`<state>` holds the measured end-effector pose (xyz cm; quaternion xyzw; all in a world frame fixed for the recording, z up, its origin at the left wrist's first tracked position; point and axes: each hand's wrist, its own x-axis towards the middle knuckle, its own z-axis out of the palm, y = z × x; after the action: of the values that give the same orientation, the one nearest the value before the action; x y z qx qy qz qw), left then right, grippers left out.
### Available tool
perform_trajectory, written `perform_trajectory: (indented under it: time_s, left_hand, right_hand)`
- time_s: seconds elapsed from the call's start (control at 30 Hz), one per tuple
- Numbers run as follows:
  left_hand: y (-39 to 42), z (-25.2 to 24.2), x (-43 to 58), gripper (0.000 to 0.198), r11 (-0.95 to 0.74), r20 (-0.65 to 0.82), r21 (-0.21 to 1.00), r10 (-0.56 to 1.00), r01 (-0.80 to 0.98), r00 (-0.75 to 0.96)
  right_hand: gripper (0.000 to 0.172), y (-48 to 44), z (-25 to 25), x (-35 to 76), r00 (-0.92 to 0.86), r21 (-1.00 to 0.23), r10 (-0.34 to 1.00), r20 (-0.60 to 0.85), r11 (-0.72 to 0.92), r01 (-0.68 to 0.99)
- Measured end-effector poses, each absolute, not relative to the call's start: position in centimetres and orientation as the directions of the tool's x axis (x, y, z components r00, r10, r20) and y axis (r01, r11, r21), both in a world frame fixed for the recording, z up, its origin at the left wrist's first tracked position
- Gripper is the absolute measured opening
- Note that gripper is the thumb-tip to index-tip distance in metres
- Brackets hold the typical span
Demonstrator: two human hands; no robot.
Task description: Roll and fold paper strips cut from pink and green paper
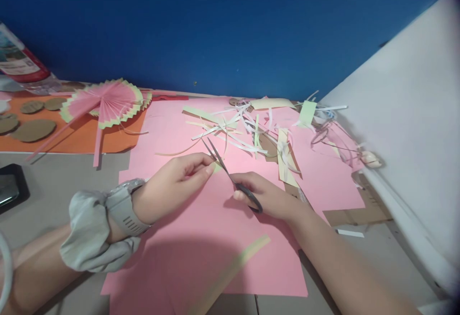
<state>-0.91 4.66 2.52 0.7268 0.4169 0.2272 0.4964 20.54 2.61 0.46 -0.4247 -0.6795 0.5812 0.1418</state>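
Note:
My right hand (268,196) grips a pair of dark-handled scissors (230,176) whose blades are spread and point up and to the left. My left hand (172,183) pinches a small pale green paper piece (216,166) right at the blades. Both hands hover over a large pink paper sheet (201,253). A grey watch and a grey scrunchie sit on my left wrist. A long pale green strip (233,269) lies on the pink sheet close to me.
A pile of white, green and yellow paper scraps (258,128) lies beyond the hands. A pink and green pleated paper fan (104,104) rests on an orange sheet (72,138) with brown cardboard discs (34,130). A dark phone (9,188) lies at left. A white slanted surface (406,138) stands at right.

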Motion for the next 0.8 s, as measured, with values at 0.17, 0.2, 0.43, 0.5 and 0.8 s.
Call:
perform_trajectory:
  time_s: [0.17,0.2,0.43,0.5,0.8]
  left_hand:
    - [4.52,2.6,-0.91,0.023,-0.153,-0.089,0.909,0.838,0.387,0.538]
    - [4.51,2.59,-0.9,0.024,-0.151,-0.089,0.909,0.84,0.389,0.535]
    - [4.63,2.49,-0.67,0.024,-0.155,-0.088,0.904,0.845,0.399,0.528]
    - [4.64,2.42,-0.7,0.023,-0.158,-0.085,0.904,0.844,0.397,0.53]
    - [4.51,2.23,-0.86,0.023,-0.159,-0.08,0.902,0.852,0.401,0.517]
  right_hand:
    - [0.041,2.48,0.33,20.47,-0.585,-0.91,0.759,-0.286,-0.024,0.414]
    - [0.041,2.47,0.32,20.47,-0.585,-0.91,0.76,-0.283,-0.02,0.414]
    - [0.038,2.49,0.28,20.48,-0.605,-0.915,0.752,-0.262,0.006,0.404]
    - [0.039,2.5,0.26,20.48,-0.6,-0.914,0.758,-0.256,0.012,0.405]
    - [0.04,2.44,0.17,20.48,-0.591,-0.913,0.763,-0.263,0.002,0.409]
